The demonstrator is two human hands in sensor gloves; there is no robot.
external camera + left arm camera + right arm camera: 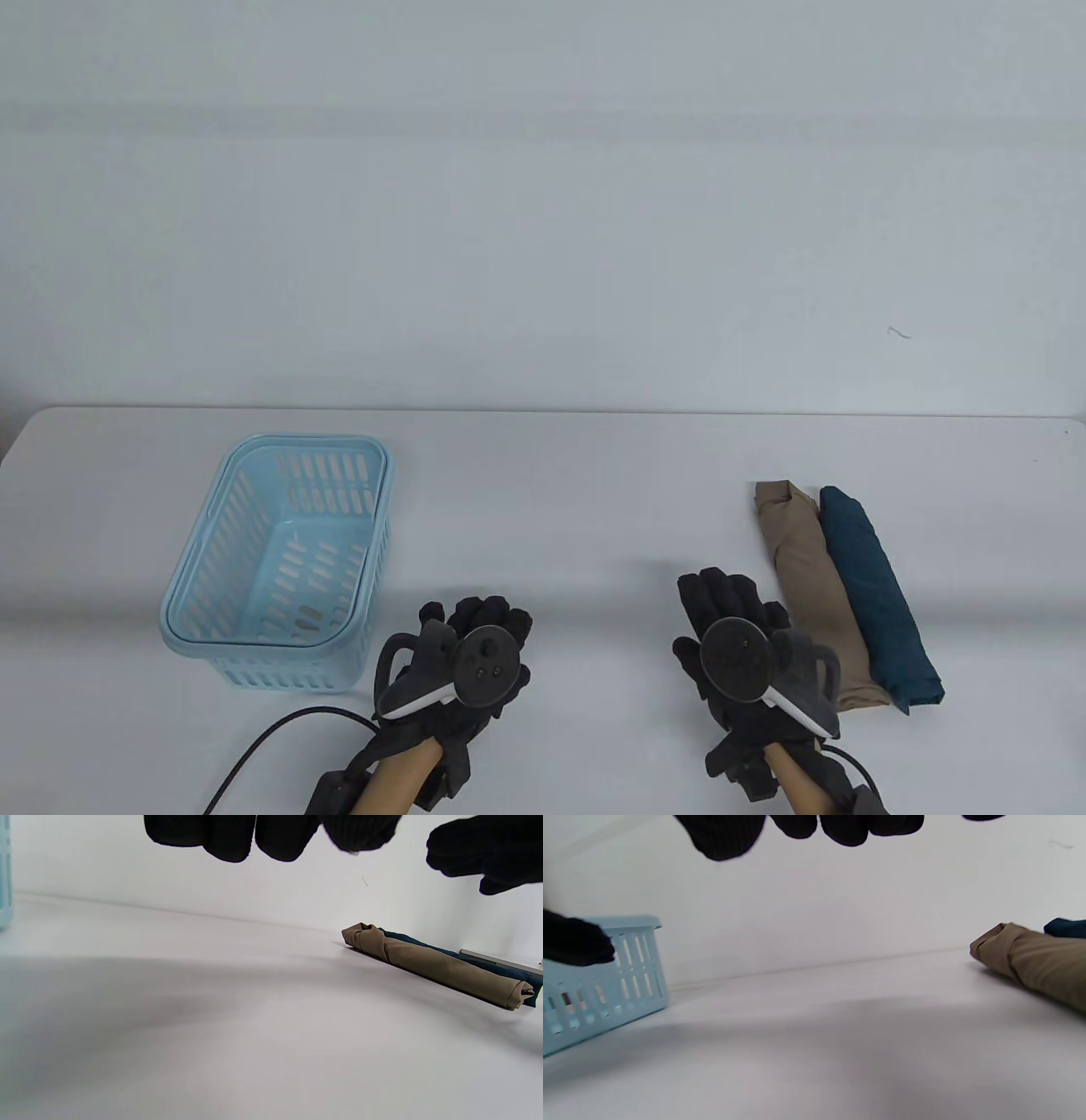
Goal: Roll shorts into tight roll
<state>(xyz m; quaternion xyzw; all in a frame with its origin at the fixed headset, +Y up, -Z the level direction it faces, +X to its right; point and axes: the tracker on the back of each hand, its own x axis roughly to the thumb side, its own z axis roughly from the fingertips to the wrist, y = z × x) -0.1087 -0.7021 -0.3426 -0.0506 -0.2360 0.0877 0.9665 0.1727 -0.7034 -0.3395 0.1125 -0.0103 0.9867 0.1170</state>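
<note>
Two rolled shorts lie side by side at the table's right: a tan roll [810,586] and a dark teal roll [878,594] touching its right side. They also show in the left wrist view, tan [432,963] in front of teal [488,965], and in the right wrist view, tan [1035,963] and teal [1067,927]. My right hand [730,607] hovers just left of the tan roll, fingers extended, holding nothing. My left hand [488,620] is at the front centre, fingers loosely curled, empty. Both hands are above the table and touch no cloth.
A light blue slotted plastic basket [280,671] stands empty at the left, just left of my left hand; it also shows in the right wrist view [606,984]. A black cable [254,747] trails from my left wrist. The white table ends at a white wall.
</note>
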